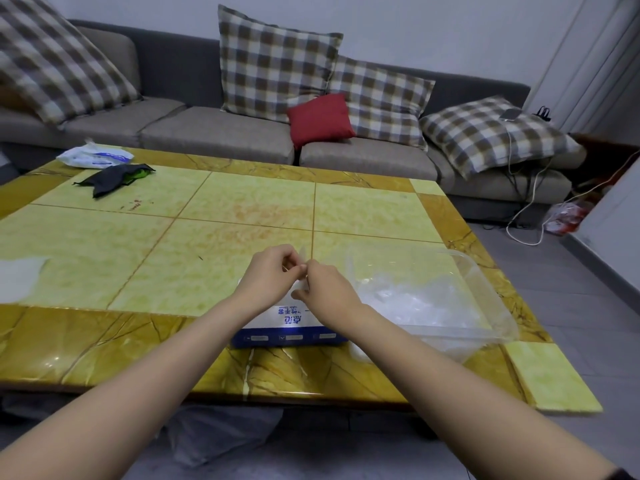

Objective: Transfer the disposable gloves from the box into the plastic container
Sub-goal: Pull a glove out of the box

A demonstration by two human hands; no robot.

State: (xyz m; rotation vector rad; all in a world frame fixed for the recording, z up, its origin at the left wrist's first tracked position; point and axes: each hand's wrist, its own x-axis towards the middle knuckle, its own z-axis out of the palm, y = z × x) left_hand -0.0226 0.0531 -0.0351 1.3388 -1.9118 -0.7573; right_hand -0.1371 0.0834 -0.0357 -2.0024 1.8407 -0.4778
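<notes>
L hand point(270, 271) & R hand point(329, 289) both pinched one thin clear glove point(302, 255) above the box point(287, 327). Container point(498, 306), just R of box, held a heap of gloves point(415, 303). Prob. partway; box contents hidden.

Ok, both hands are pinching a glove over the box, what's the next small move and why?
Probably carry the glove right and drop it into the container. The left hand and right hand pinch it just above the box, and the container beside the box already holds a pile of gloves.
</notes>
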